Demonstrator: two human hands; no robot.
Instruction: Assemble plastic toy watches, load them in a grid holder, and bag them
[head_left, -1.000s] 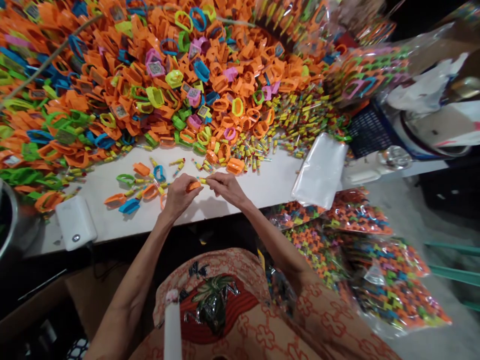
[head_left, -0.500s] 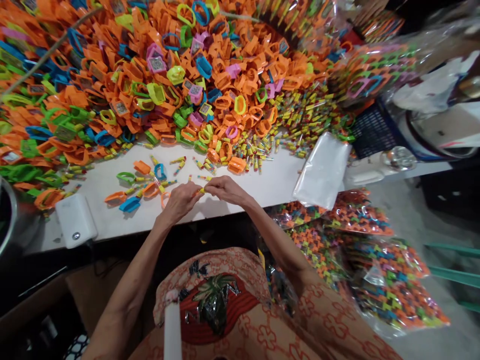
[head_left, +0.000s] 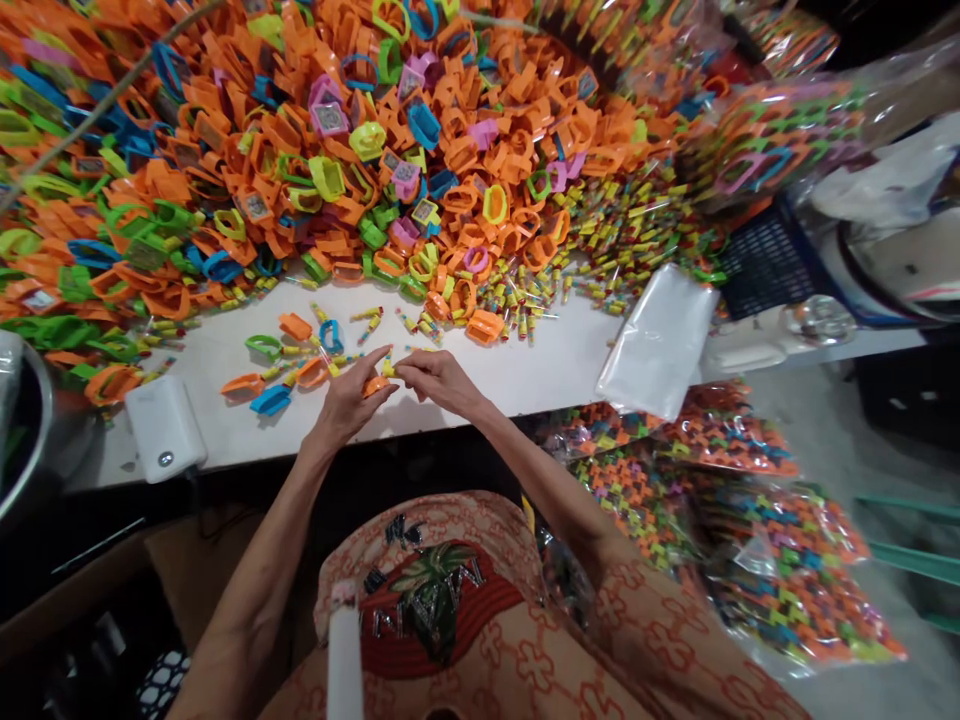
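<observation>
Over the near edge of the white table, my left hand (head_left: 346, 400) holds an orange plastic toy watch (head_left: 375, 385) between thumb and fingers. My right hand (head_left: 441, 382) comes in from the right, its fingertips pinching a small yellow-wrapped tube (head_left: 388, 369) against or just beside the watch; whether the two are joined I cannot tell. Left of my hands lie several orange, blue and green watches with tubes at them, among them a blue one (head_left: 271, 400) and a green one (head_left: 264, 346). Loose tubes (head_left: 369, 322) lie just beyond.
A large heap of mostly orange watches (head_left: 285, 150) covers the back, with a pile of tubes (head_left: 630, 230) at its right. Clear plastic bags (head_left: 656, 340) lie to the right, a white power bank (head_left: 165, 430) to the left. Filled bags (head_left: 810, 570) sit below the table.
My left hand has opened up around the orange watch, which now shows more. The right hand stays close with the yellow tube. The whole view has shifted slightly.
</observation>
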